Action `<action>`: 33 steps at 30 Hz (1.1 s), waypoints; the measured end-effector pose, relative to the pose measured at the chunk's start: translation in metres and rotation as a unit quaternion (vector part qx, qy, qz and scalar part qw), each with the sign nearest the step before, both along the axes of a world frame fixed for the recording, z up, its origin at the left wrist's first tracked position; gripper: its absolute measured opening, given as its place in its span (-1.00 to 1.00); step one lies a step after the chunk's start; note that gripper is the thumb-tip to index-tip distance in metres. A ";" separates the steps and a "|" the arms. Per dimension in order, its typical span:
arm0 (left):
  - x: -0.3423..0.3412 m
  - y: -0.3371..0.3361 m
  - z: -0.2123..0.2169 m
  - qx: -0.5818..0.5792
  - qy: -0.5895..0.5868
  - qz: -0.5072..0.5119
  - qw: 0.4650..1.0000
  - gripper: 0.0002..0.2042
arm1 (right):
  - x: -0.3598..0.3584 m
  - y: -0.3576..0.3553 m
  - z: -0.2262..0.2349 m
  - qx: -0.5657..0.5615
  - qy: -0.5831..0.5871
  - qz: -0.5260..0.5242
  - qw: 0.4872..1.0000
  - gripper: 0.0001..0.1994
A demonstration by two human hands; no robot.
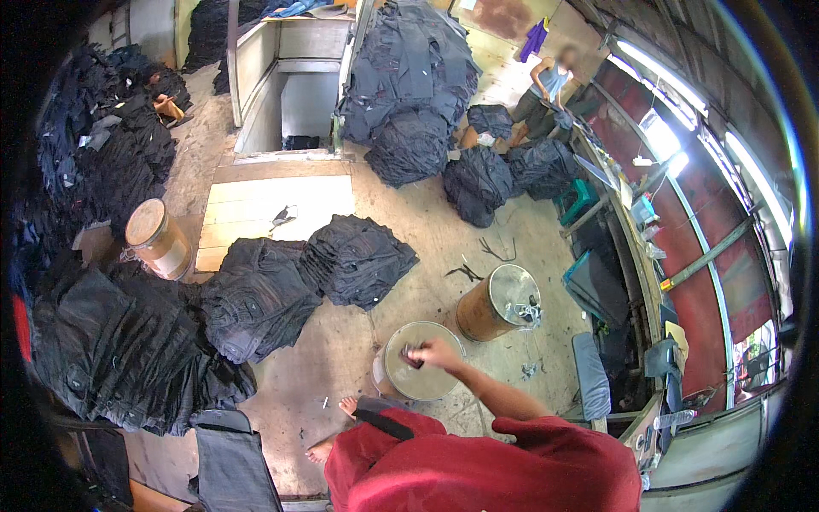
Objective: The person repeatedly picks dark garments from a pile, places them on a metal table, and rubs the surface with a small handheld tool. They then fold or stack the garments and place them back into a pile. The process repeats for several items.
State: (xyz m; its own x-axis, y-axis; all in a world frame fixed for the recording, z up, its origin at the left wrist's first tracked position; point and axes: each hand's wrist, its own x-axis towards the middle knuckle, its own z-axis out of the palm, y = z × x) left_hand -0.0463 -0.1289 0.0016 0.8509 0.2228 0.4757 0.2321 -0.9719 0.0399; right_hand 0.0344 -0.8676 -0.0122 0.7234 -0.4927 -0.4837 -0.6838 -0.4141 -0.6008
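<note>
My right hand (437, 354) reaches over the pale round lid of a drum (424, 383) in front of me. Its fingers are closed around a small dark object (414, 357), too small to name. I cannot tell whether that object touches the lid. My left hand is out of sight, beyond or behind my red shirt (478, 469). To the right of the lid stands a second, brown drum (499, 303), with tangled string or wire (529, 316) on its top.
Dark garment heaps (358, 260) lie ahead, with a larger pile (128, 350) leftward. A third drum (159, 239) stands beyond. Dark tools (465, 272) lie on the floor. A cluttered bench (636, 247) runs along the right. Two people (550, 81) are farther off.
</note>
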 end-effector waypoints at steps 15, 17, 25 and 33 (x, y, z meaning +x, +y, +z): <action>0.001 -0.014 0.002 0.013 0.008 0.013 1.000 -0.59 | -0.125 -0.014 -0.087 -0.058 0.256 0.115 0.958 -0.51; 0.002 -0.016 0.003 0.011 0.010 0.010 1.000 -0.59 | -0.114 -0.013 -0.087 -0.060 0.223 0.125 0.965 -0.53; 0.021 -0.018 0.000 -0.065 0.052 0.034 0.996 -0.56 | -0.048 -0.006 -0.093 -0.016 0.162 0.206 0.965 -0.52; 0.001 -0.004 -0.004 -0.131 0.085 0.091 0.984 -0.61 | -0.006 0.056 -0.064 0.236 0.057 -0.217 0.946 -0.59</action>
State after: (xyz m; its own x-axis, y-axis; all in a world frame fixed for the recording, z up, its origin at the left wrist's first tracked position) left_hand -0.0451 -0.1333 -0.0022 0.8480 0.4745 0.2360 0.4263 -0.8753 0.2281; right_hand 0.0280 -0.8118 -0.0759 0.4335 -0.4413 -0.7857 -0.7989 0.2152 -0.5616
